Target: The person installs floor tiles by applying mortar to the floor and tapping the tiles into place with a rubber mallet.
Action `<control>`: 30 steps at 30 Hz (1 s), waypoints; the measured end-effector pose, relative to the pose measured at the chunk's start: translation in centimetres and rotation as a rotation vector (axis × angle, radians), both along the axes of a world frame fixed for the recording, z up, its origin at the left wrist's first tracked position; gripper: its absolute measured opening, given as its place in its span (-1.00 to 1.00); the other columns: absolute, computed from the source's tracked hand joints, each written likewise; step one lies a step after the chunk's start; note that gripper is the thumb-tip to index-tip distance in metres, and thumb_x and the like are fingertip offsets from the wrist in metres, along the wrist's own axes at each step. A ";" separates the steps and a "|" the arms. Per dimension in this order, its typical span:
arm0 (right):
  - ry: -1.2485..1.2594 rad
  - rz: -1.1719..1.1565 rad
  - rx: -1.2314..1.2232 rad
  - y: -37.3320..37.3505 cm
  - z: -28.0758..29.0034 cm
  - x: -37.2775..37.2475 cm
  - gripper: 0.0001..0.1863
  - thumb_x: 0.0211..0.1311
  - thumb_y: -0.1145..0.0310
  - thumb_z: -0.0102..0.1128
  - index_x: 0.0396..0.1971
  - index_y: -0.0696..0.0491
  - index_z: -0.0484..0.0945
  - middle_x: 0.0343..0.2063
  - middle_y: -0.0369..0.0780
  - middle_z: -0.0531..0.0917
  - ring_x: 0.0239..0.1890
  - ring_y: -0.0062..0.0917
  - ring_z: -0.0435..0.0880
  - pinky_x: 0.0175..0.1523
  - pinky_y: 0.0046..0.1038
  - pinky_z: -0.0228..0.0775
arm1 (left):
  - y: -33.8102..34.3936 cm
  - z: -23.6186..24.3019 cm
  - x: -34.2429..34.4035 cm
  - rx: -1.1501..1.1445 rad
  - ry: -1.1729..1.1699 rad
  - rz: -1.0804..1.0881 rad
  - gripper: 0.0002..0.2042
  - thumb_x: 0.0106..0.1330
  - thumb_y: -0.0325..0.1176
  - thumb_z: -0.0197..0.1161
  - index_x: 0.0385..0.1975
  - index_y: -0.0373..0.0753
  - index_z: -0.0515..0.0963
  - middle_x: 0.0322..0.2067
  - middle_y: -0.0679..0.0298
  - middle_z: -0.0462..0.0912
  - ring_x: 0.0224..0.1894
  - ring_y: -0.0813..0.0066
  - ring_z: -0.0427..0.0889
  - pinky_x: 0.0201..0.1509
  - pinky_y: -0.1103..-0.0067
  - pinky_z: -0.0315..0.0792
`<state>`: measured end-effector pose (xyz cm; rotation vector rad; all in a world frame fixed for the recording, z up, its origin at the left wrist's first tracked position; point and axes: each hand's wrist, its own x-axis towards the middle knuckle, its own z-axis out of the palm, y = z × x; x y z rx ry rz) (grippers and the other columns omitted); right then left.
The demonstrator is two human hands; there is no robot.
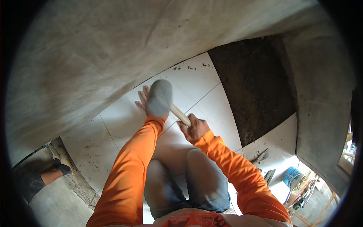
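Observation:
My right hand (194, 128) grips the wooden handle of a rubber mallet (160, 98), whose grey head is blurred above a white floor tile (121, 117). My left hand (143, 99) lies flat on that tile with fingers spread, partly hidden behind the mallet head. Both arms wear orange sleeves. I crouch on the tiles, my knees in grey trousers below the hands.
A grey plastered wall (94, 49) curves along the tiles' far edge. Dark bare mortar bed (257, 83) lies to the right. A trowel (261, 155) and a blue bucket (293, 177) sit lower right. Another person's foot (60, 160) stands at lower left.

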<state>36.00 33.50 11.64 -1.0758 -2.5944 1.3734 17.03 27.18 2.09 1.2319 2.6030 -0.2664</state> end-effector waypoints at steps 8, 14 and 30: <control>-0.076 -0.190 0.042 3.6 -0.9 1.3 -0.84 0.10 0.35 0.19 -0.47 0.09 0.43 -0.66 -0.07 0.54 -0.58 -0.08 0.58 -0.45 -0.21 0.44 | 0.7 -3.4 -1.3 0.190 0.340 0.065 -0.30 0.28 -0.01 0.01 0.39 -0.11 0.00 0.42 0.19 -0.07 0.46 0.14 -0.17 0.40 -0.06 -0.40; -0.435 -0.162 -0.001 3.3 0.3 1.0 -0.79 0.14 0.22 0.15 -0.42 0.07 0.53 -0.60 -0.05 0.61 -0.52 -0.06 0.62 -0.37 -0.22 0.53 | 1.1 -1.9 -1.6 0.265 0.090 0.165 -0.31 0.28 -0.01 -0.01 0.38 -0.14 0.01 0.42 0.21 -0.06 0.48 0.22 -0.21 0.39 -0.04 -0.28; -0.284 -0.171 0.028 4.6 0.8 2.1 -0.81 0.11 0.26 0.14 -0.39 0.05 0.57 -0.59 -0.06 0.62 -0.48 -0.06 0.63 -0.31 -0.22 0.53 | 1.7 -1.2 -1.5 0.121 0.070 0.182 -0.26 0.27 0.06 -0.08 0.40 -0.15 -0.04 0.44 0.20 -0.12 0.48 0.17 -0.25 0.37 -0.12 -0.32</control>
